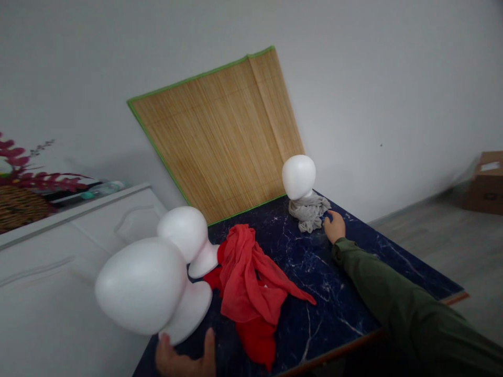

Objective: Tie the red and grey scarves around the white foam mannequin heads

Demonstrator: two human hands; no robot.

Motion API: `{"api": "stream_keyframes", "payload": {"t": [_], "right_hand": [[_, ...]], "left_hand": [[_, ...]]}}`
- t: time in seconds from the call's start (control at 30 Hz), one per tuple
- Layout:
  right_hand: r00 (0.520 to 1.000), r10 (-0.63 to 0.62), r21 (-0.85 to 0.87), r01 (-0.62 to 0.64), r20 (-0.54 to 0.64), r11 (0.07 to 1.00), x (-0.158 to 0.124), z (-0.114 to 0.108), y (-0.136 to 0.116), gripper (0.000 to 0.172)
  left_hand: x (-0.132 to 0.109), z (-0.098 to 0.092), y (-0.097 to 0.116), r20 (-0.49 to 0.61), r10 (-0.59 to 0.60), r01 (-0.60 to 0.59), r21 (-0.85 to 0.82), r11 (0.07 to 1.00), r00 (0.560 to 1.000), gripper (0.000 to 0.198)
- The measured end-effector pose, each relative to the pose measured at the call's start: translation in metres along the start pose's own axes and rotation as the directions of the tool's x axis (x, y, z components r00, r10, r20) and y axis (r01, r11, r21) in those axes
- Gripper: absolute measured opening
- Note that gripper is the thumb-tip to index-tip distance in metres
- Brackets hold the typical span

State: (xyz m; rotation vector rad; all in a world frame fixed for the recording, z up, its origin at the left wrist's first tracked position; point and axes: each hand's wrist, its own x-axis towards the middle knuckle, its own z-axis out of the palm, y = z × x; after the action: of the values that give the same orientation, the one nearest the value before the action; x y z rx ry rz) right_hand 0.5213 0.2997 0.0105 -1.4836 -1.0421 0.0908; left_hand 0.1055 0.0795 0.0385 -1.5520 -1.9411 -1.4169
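My left hand, thumb and fingers apart, is at the bottom edge beside the base of the nearest white mannequin head. It holds nothing that I can see. A second white mannequin head stands just behind. Beside both, a crumpled red scarf lies on the dark blue marbled table. At the far corner, a third mannequin head has a grey scarf bunched around its neck. My right hand reaches next to that scarf, fingers curled around something small and bluish, too unclear to name.
A bamboo mat with green edging leans on the wall behind the table. To the left is a white cabinet with a wicker basket and pink flowers on top. A cardboard box sits on the floor at right.
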Motion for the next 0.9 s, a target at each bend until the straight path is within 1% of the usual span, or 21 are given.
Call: {"api": "stream_keyframes", "payload": {"t": [0.03, 0.07, 0.1, 0.13, 0.17, 0.2, 0.27, 0.3, 0.33, 0.4, 0.43, 0.47, 0.5, 0.53, 0.6, 0.7, 0.77, 0.9], "right_hand": [[1.0, -0.027, -0.015, 0.027, -0.007, 1.0, 0.004, 0.001, 0.001, 0.042], [0.998, -0.054, -0.028, 0.054, -0.011, 0.998, 0.006, 0.003, 0.002, 0.042], [0.997, -0.08, -0.04, 0.08, -0.014, 0.996, 0.009, 0.005, 0.002, 0.042], [0.994, -0.104, -0.053, 0.104, -0.015, 0.993, 0.011, 0.007, 0.002, 0.042], [0.992, -0.128, -0.065, 0.126, -0.016, 0.99, 0.012, 0.01, 0.002, 0.041], [0.989, -0.149, -0.079, 0.147, -0.016, 0.986, 0.014, 0.012, 0.002, 0.04], [0.983, -0.185, -0.112, 0.182, -0.016, 0.977, 0.016, 0.015, 0.004, 0.038], [0.979, -0.201, -0.131, 0.197, -0.016, 0.972, 0.018, 0.016, 0.006, 0.037], [0.976, -0.216, -0.151, 0.212, -0.016, 0.966, 0.019, 0.016, 0.008, 0.037], [0.969, -0.245, -0.191, 0.239, -0.013, 0.952, 0.023, 0.016, 0.012, 0.036], [0.966, -0.258, -0.21, 0.25, -0.01, 0.945, 0.026, 0.017, 0.013, 0.037], [0.963, -0.269, -0.226, 0.261, -0.009, 0.939, 0.029, 0.017, 0.015, 0.038], [0.96, -0.279, -0.242, 0.27, -0.004, 0.932, 0.032, 0.018, 0.015, 0.038], [0.959, -0.281, -0.261, 0.275, 0.015, 0.925, 0.036, 0.02, 0.016, 0.039], [0.96, -0.264, -0.297, 0.279, 0.09, 0.913, 0.043, 0.025, 0.014, 0.038], [0.95, -0.218, -0.324, 0.283, 0.222, 0.903, 0.051, 0.035, 0.006, 0.036], [0.936, -0.215, -0.314, 0.3, 0.278, 0.901, 0.053, 0.039, 0.0, 0.034], [0.888, -0.216, -0.296, 0.351, 0.406, 0.888, 0.051, 0.042, -0.01, 0.03]], "left_hand": [[-0.006, 0.002, 0.014, 0.03, 0.131, -0.131, -0.015, 0.991, 0.991, 0.073], [-0.01, 0.006, 0.031, 0.11, 0.265, -0.258, -0.073, 0.963, 0.958, 0.057], [-0.011, 0.013, 0.05, 0.215, 0.391, -0.36, -0.168, 0.918, 0.895, 0.044], [-0.01, 0.023, 0.07, 0.267, 0.511, -0.443, -0.278, 0.852, 0.817, 0.036], [-0.009, 0.036, 0.089, 0.282, 0.583, -0.478, -0.362, 0.8, 0.762, 0.032], [-0.007, 0.051, 0.108, 0.297, 0.613, -0.474, -0.424, 0.771, 0.732, 0.029], [-0.005, 0.087, 0.14, 0.375, 0.651, -0.448, -0.499, 0.742, 0.66, 0.027], [-0.006, 0.106, 0.151, 0.422, 0.666, -0.426, -0.532, 0.731, 0.615, 0.028], [-0.008, 0.122, 0.159, 0.487, 0.678, -0.394, -0.565, 0.725, 0.55, 0.03], [-0.013, 0.148, 0.165, 0.59, 0.692, -0.336, -0.607, 0.72, 0.417, 0.034], [-0.016, 0.157, 0.165, 0.621, 0.698, -0.319, -0.621, 0.716, 0.356, 0.037], [-0.018, 0.162, 0.162, 0.638, 0.704, -0.311, -0.632, 0.71, 0.311, 0.04], [-0.019, 0.164, 0.159, 0.644, 0.712, -0.31, -0.641, 0.702, 0.28, 0.042], [-0.02, 0.165, 0.156, 0.645, 0.72, -0.311, -0.65, 0.693, 0.256, 0.042], [-0.019, 0.162, 0.15, 0.648, 0.723, -0.31, -0.655, 0.689, 0.24, 0.043], [-0.018, 0.158, 0.148, 0.649, 0.722, -0.322, -0.648, 0.69, 0.239, 0.043], [-0.018, 0.158, 0.149, 0.642, 0.729, -0.331, -0.652, 0.682, 0.237, 0.043], [-0.016, 0.159, 0.151, 0.625, 0.744, -0.33, -0.669, 0.666, 0.237, 0.043]]}}
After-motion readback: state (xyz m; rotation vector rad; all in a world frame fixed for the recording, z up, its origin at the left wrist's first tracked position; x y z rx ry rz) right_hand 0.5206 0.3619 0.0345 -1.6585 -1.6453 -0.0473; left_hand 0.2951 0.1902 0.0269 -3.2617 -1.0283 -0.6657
